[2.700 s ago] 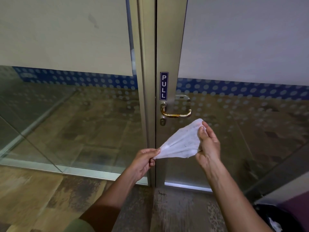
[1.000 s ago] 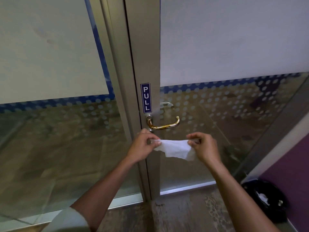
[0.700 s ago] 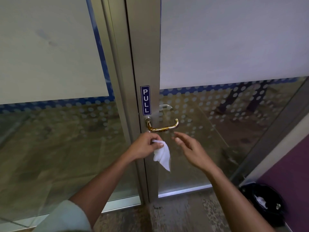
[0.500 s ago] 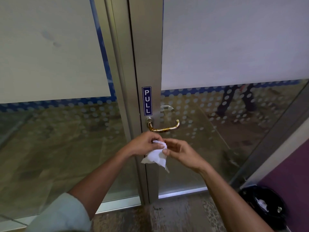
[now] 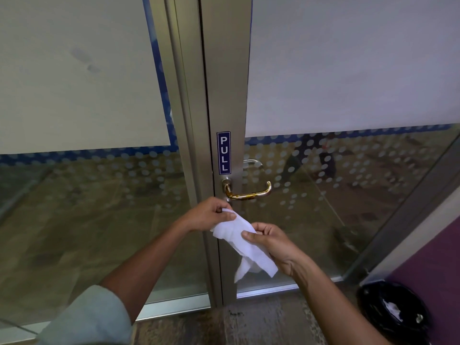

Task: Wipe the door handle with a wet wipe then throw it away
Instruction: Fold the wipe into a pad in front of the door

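A brass lever door handle (image 5: 250, 194) sticks out of the metal door frame (image 5: 224, 90), just under a blue PULL label (image 5: 223, 153). Below it, both my hands hold a white wet wipe (image 5: 245, 245). My left hand (image 5: 209, 214) pinches the wipe's upper end, a little below the handle's base. My right hand (image 5: 271, 241) grips the wipe lower down, and the loose end hangs beneath it. The wipe does not touch the handle.
A black bin (image 5: 394, 312) lined with a bag, white scrap inside, stands on the floor at the lower right by a purple wall (image 5: 433, 260). Frosted glass panels (image 5: 348, 70) flank the frame. Someone's legs (image 5: 321, 158) show behind the glass.
The wipe went from stretched between both hands to hanging from my left hand alone. My right hand has come back and taken hold of it, drawing it down and right.
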### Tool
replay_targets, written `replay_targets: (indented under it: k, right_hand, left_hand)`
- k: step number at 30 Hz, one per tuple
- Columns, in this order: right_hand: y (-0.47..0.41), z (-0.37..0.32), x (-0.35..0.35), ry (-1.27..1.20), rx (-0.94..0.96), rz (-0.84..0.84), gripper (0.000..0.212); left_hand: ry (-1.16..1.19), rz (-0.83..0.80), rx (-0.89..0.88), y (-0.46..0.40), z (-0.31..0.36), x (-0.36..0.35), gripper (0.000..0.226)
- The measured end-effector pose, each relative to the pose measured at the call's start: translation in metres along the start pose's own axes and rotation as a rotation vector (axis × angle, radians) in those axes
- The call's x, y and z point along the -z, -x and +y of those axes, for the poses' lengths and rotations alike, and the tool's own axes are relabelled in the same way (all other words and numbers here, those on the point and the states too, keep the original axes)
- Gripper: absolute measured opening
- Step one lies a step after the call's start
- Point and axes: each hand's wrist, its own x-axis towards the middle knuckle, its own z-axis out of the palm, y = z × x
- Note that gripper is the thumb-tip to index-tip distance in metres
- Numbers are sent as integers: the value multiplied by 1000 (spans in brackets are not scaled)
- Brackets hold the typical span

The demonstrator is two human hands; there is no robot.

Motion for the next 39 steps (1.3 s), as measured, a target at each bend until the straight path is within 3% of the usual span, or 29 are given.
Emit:
replay_targets:
  k: [5,13,21,29,34,39]
  right_hand:
    - [-7,9,-4,-70,-155,108,17]
    - [-18,17,-22,52,-284,197,41]
    - [-22,11,-22,-128,-205,206,21]
    - [-30,5,-24,-540,-192,209,22]
    - [-30,1,-23,-709,-197,188,34]
    - [-28,3,-23,-675,-138,172,25]
  left_hand:
    - [109,31,97,0,-19,-2,7]
    - [-58,219,71,-2,-24,-22,11]
    - [-1,377,88,-2,-25,-12,12]
    - [-180,222,-96,0,-3,-32,10]
    - [-376,185,-160,-1,-11,-45,24]
    - [-383,173,-232,1,-18,-45,49]
